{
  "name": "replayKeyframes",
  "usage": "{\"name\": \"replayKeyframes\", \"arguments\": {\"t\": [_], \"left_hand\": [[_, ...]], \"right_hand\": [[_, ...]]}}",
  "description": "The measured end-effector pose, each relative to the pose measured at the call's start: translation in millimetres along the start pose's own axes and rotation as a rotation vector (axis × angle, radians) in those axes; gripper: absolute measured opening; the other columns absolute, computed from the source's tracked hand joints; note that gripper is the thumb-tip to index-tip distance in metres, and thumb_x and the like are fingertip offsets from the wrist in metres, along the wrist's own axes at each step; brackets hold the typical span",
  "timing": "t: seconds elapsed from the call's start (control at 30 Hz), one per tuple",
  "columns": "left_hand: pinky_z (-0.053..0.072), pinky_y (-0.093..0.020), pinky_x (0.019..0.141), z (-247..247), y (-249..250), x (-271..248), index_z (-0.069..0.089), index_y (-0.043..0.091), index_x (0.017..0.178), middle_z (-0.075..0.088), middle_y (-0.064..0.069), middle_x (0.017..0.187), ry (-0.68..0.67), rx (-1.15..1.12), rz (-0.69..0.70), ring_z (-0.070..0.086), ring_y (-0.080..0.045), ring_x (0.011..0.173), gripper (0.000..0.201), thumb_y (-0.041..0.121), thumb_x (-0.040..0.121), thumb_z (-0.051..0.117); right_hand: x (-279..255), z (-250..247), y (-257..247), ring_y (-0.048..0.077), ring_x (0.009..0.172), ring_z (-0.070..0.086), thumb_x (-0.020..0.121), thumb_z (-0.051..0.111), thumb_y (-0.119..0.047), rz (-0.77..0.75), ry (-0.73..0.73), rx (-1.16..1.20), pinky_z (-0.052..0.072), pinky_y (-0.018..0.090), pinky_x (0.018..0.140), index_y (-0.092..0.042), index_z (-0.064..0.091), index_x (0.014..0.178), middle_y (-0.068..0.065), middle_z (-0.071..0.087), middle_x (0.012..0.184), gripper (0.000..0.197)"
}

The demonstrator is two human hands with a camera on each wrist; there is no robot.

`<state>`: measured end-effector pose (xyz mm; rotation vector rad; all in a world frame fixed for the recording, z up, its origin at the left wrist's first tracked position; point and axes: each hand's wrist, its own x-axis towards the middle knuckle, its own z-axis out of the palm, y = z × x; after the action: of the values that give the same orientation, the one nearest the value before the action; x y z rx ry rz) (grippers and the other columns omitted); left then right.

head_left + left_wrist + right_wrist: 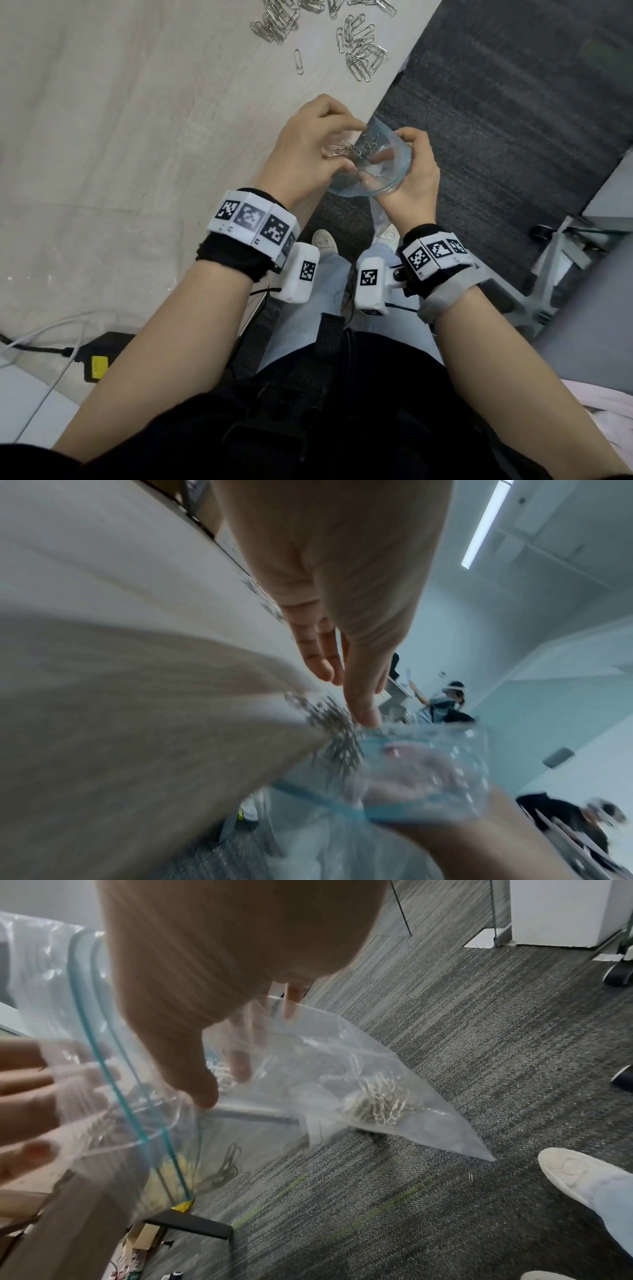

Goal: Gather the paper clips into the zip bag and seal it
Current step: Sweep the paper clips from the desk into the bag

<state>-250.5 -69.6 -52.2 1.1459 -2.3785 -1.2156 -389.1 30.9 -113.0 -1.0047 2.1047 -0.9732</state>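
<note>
**Clips tipped over the tabletop edge into the open zip bag**

The right hand (409, 181) has its grip closed on the zip bag (308, 1074), thumb and fingers curled round the rim so the mouth stays wide and round just off the tabletop (120, 144) edge. The left hand (308, 154) sits at that mouth on the tabletop side, fingers bent over a small bunch of paper clips (342, 150) at the edge; whether its grip pinches them or only pushes them cannot be told.

There is one bag, of clear, thin, crinkled plastic with a blue-green zip strip (113, 1053) running round the rim. It hangs below the right hand over the carpet. Inside, a tangled clump of silvery wire clips (377, 1102) lies low towards one bottom corner; they are too many and too tangled to count.

Farther from the bag, two loose heaps of clips (363, 48) lie on the pale, matte tabletop, with one single clip (298, 61) lying apart between them. One more clip (471, 1177) lies on the grey streaked carpet (445, 1042) beneath the bag, near a white shoe (575, 1172).
</note>
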Motion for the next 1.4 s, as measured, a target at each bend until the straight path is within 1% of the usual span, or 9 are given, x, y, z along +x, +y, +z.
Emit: {"name": "replayKeyframes", "arguments": {"t": [0.13, 0.23, 0.47, 0.8, 0.97, 1.07, 1.13, 1.23, 1.4], "left_hand": [[0.033, -0.01, 0.086, -29, -14, -5, 0.06, 0.019, 0.119, 0.049, 0.0, 0.114, -0.016, 0.047, -0.117, 0.043, -0.013, 0.105, 0.068, 0.03, 0.056, 0.084], [0.041, -0.021, 0.079, -43, -22, -9, 0.059, 0.02, 0.12, 0.043, 0.005, 0.107, -0.078, 0.064, -0.209, 0.045, -0.012, 0.089, 0.075, 0.028, 0.051, 0.087], [0.045, -0.024, 0.066, -23, -14, -9, 0.07, 0.013, 0.101, 0.059, -0.003, 0.087, -0.049, 0.018, -0.147, 0.051, -0.013, 0.066, 0.045, 0.018, 0.059, 0.085], [0.049, -0.032, 0.074, 10, 5, 1, 0.073, 0.008, 0.095, 0.067, -0.013, 0.09, -0.045, 0.118, -0.043, 0.061, -0.024, 0.078, 0.021, 0.009, 0.074, 0.072], [0.042, -0.017, 0.067, 3, 2, 5, 0.073, 0.008, 0.089, 0.066, -0.01, 0.086, 0.114, 0.006, -0.033, 0.055, -0.011, 0.073, 0.016, 0.009, 0.076, 0.065], [0.037, -0.005, 0.078, -7, -10, 7, 0.068, 0.011, 0.103, 0.06, -0.006, 0.104, 0.295, 0.024, -0.115, 0.05, -0.008, 0.092, 0.021, 0.017, 0.084, 0.06], [0.031, -0.012, 0.099, -17, -18, 10, 0.061, 0.016, 0.116, 0.052, -0.004, 0.123, 0.336, 0.105, -0.18, 0.04, -0.011, 0.111, 0.033, 0.024, 0.084, 0.06], [0.016, -0.039, 0.111, -30, -21, 12, 0.044, 0.023, 0.135, 0.028, 0.0, 0.149, 0.166, 0.23, -0.283, 0.019, -0.021, 0.136, 0.067, 0.041, 0.075, 0.068], [0.008, -0.043, 0.111, -32, -24, 17, 0.024, 0.021, 0.145, 0.013, 0.006, 0.157, 0.057, 0.314, -0.281, 0.004, -0.021, 0.144, 0.074, 0.044, 0.083, 0.058]], "right_hand": [[0, 1, 1, 0.027, 0.098, 0.065, 0.061, 0.08, -0.052, 0.0, -0.001, -0.014, 0.051, 0.05, 0.09, -0.059, 0.034, 0.099, 0.003, 0.069, 0.101, 0.06], [-1, 1, 2, 0.027, 0.098, 0.064, 0.061, 0.083, -0.052, -0.002, 0.005, -0.014, 0.05, 0.05, 0.09, -0.056, 0.035, 0.099, 0.003, 0.069, 0.1, 0.061], [-2, 3, 0, 0.027, 0.096, 0.065, 0.062, 0.083, -0.052, -0.019, 0.013, -0.022, 0.051, 0.049, 0.089, -0.062, 0.034, 0.099, 0.003, 0.069, 0.099, 0.061], [-3, 4, 4, 0.029, 0.098, 0.065, 0.062, 0.08, -0.056, 0.006, -0.003, 0.023, 0.052, 0.05, 0.087, -0.039, 0.043, 0.108, 0.004, 0.069, 0.102, 0.062], [-3, 4, 6, 0.03, 0.096, 0.065, 0.062, 0.079, -0.051, -0.005, -0.002, 0.03, 0.051, 0.051, 0.089, -0.038, 0.043, 0.108, 0.005, 0.069, 0.101, 0.059], [-2, 4, 6, 0.029, 0.097, 0.065, 0.062, 0.077, -0.051, -0.008, -0.007, 0.028, 0.05, 0.051, 0.092, -0.048, 0.037, 0.104, 0.005, 0.069, 0.101, 0.058], [-2, 4, 6, 0.029, 0.097, 0.065, 0.063, 0.078, -0.05, -0.01, -0.004, 0.029, 0.05, 0.052, 0.092, -0.05, 0.036, 0.104, 0.005, 0.069, 0.102, 0.059], [0, 3, 7, 0.028, 0.097, 0.065, 0.063, 0.077, -0.048, -0.007, 0.001, 0.029, 0.05, 0.051, 0.092, -0.048, 0.036, 0.105, 0.004, 0.069, 0.102, 0.059], [2, -1, 10, 0.027, 0.099, 0.065, 0.062, 0.076, -0.052, 0.012, 0.014, 0.039, 0.049, 0.05, 0.093, -0.05, 0.036, 0.102, 0.005, 0.069, 0.101, 0.057]]}}
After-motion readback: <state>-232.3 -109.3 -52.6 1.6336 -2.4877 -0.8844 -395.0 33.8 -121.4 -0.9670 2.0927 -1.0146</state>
